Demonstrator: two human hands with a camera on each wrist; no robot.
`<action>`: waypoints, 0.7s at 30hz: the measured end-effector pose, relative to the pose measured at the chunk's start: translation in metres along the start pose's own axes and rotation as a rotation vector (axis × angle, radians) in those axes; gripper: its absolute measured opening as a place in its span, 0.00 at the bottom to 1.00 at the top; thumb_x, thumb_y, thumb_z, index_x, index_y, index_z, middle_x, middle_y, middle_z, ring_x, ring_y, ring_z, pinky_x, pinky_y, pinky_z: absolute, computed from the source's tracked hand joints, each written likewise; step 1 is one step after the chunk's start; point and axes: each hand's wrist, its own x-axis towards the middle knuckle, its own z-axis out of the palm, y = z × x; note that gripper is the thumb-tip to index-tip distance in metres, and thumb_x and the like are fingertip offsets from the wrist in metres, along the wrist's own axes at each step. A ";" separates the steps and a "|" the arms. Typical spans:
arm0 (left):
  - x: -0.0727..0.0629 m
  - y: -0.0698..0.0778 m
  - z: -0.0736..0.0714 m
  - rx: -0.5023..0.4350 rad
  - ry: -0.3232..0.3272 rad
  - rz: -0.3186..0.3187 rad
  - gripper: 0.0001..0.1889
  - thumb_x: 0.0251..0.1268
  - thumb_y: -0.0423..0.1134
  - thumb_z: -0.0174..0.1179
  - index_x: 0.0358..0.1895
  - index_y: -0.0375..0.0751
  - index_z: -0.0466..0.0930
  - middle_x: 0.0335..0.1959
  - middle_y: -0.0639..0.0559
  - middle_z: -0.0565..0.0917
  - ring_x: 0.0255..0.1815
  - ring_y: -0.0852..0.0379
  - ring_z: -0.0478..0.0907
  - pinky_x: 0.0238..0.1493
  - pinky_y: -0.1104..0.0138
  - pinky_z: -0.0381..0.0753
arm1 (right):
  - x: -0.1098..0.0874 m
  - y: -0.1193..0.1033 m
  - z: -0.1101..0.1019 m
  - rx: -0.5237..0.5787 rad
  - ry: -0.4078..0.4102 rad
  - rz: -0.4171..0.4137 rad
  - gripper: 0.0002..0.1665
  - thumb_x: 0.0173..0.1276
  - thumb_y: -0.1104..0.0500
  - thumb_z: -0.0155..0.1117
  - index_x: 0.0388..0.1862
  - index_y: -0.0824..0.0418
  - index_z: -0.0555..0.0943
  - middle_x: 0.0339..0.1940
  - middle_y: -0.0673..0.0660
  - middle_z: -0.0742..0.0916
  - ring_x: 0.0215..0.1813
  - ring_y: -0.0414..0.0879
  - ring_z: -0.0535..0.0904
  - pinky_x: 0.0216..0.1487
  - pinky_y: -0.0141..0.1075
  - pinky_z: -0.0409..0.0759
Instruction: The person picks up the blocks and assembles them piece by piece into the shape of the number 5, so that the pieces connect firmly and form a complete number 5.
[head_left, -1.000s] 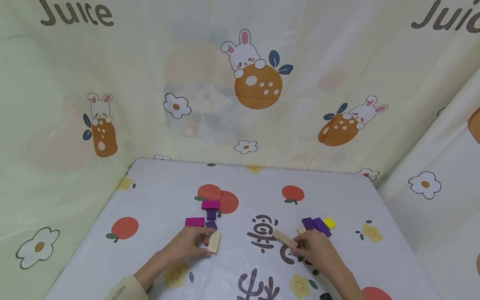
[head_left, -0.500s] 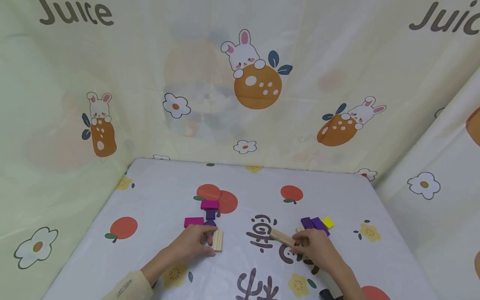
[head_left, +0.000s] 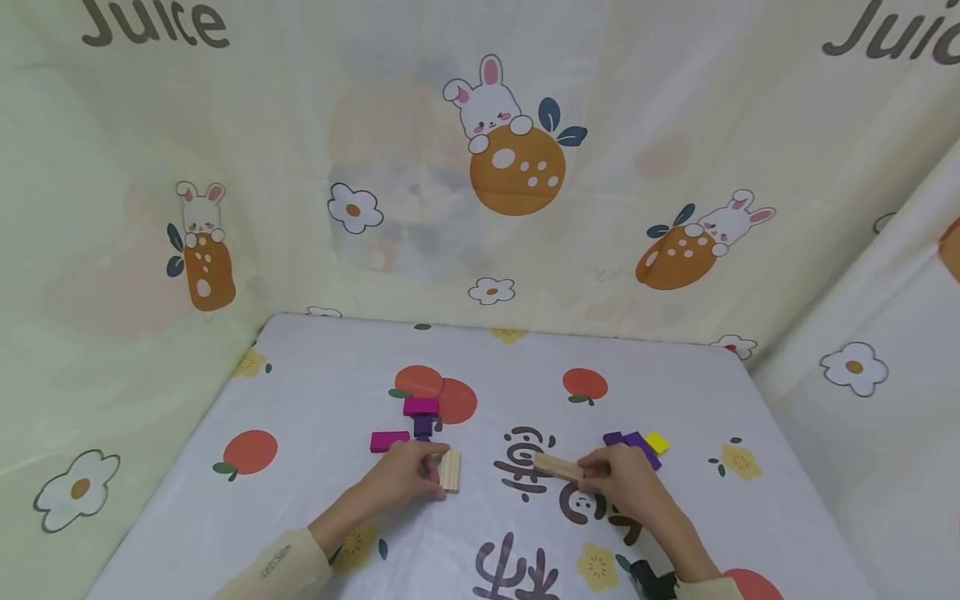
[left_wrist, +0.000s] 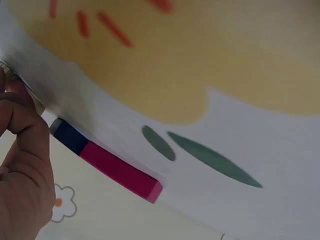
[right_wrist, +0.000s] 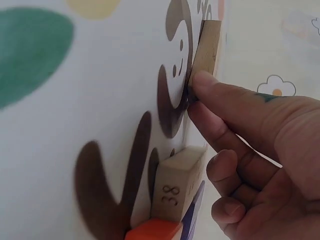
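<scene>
Plain block (head_left: 557,467) in the right hand (head_left: 622,481), pinched between thumb and fingers at one end, its free end pointing toward the left hand (head_left: 405,473). And that left hand has a grip too: it grasps grooved wood (head_left: 450,472) from the side, thumb at the near end, a finger at the far end. Whether that is one piece or several side by side, I cannot tell. Both holds are over the middle of the table (head_left: 517,367), apart from each other, with part of the printed lettering between them. How firmly either piece rests on the cloth is hard to judge.

Beyond the left hand, a magenta block (head_left: 422,407) lies crosswise, a purple block (head_left: 423,426) just on its near side; a second magenta block (head_left: 390,442) lies to their left. Over by the right hand, two more purple blocks (head_left: 642,450) sit beside a yellow block (head_left: 657,442). The right wrist view adds a block marked 38 (right_wrist: 172,187) below the fingers, with an orange block (right_wrist: 155,230) right next to it. Down by the right sleeve (head_left: 708,589), a black object (head_left: 651,578), partly cut off.
</scene>
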 end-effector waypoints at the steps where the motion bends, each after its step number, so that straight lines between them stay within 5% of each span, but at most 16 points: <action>1: 0.001 0.002 0.000 -0.008 -0.001 -0.013 0.37 0.56 0.35 0.80 0.71 0.36 0.79 0.29 0.57 0.80 0.34 0.60 0.75 0.32 0.74 0.73 | 0.001 0.000 0.000 0.002 -0.001 -0.001 0.16 0.59 0.61 0.83 0.47 0.59 0.92 0.31 0.47 0.91 0.34 0.40 0.80 0.36 0.32 0.82; 21: 0.031 0.021 0.008 -0.094 -0.022 -0.083 0.37 0.59 0.33 0.78 0.73 0.40 0.76 0.28 0.52 0.81 0.21 0.59 0.73 0.25 0.70 0.72 | 0.019 -0.012 0.005 0.042 -0.010 -0.032 0.15 0.60 0.63 0.82 0.46 0.58 0.93 0.29 0.47 0.87 0.34 0.41 0.77 0.34 0.29 0.77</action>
